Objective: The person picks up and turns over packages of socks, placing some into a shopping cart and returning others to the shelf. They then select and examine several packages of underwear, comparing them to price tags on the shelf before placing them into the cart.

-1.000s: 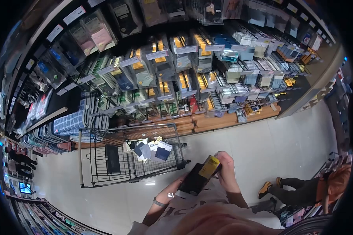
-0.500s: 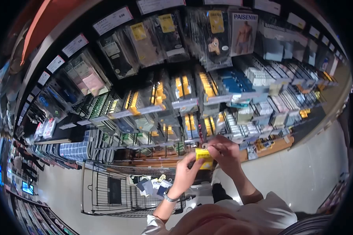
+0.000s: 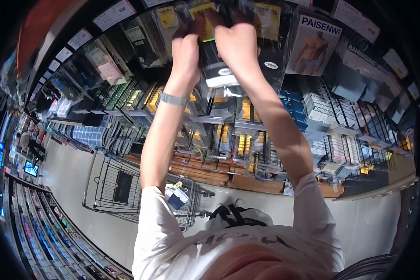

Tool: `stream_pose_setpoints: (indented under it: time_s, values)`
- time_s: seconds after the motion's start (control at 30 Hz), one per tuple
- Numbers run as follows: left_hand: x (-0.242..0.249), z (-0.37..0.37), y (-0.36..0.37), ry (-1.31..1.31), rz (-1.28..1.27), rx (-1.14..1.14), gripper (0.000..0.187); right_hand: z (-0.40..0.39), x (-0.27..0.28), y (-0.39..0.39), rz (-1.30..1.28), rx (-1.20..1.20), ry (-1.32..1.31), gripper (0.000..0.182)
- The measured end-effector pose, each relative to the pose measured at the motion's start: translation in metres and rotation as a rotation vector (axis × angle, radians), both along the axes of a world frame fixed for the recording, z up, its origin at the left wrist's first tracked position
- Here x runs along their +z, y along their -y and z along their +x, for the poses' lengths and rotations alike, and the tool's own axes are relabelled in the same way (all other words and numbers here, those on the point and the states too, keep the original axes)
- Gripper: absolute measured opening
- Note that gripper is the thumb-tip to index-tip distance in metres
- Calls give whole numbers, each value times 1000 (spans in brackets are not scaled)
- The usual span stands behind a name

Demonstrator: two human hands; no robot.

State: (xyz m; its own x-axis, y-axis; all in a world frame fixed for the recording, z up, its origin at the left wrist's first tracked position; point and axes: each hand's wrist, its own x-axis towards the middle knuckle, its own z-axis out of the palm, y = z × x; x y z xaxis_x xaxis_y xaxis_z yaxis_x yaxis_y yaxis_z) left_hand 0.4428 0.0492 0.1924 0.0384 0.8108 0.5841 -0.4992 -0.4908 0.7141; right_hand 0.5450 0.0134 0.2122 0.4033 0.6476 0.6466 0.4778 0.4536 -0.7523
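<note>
The left hand [image 3: 186, 55] and right hand [image 3: 239, 44], blurred at the tips, partly hide a packet [image 3: 211, 61]; the left arm [image 3: 156, 149] covers part of the cart [image 3: 122, 187]; the top edge cuts a price tag [image 3: 157, 2]; the screen [image 3: 31, 168] is too small to read

A package [image 3: 214, 64] sits between the left hand [image 3: 186, 52] and right hand [image 3: 238, 44]; right of both, an underwear pack [image 3: 311, 49]; below them, racked packets [image 3: 244, 144]; lower left, a cart [image 3: 122, 187] with cards [image 3: 178, 199] inside.

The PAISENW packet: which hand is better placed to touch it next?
Probably the right hand: it is nearer the PAISENW packet, while the left hand is farther off. Both hands are at the yellow-topped packet, so either might need to leave it first.
</note>
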Motion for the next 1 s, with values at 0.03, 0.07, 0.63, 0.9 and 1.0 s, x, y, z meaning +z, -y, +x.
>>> stream_pose_setpoints:
  time_s: [0.03,0.07,0.63,0.9,1.0]
  values:
    - [3,1,-13,23,13,-48,33,-6,1,-11,110,-66,33,38]
    - [2,1,-26,48,28,-97,34,-9,3,-22,221,-133,68,35]
    - [-72,-30,-101,-517,374,806,19,-10,-45,-149,410,-375,88,51]
    - [-294,-118,200,-719,-42,1048,18,-123,-220,75,189,567,130,47]
    - [-403,-163,299,-1049,-614,855,25,-127,-354,135,-219,763,104,40]
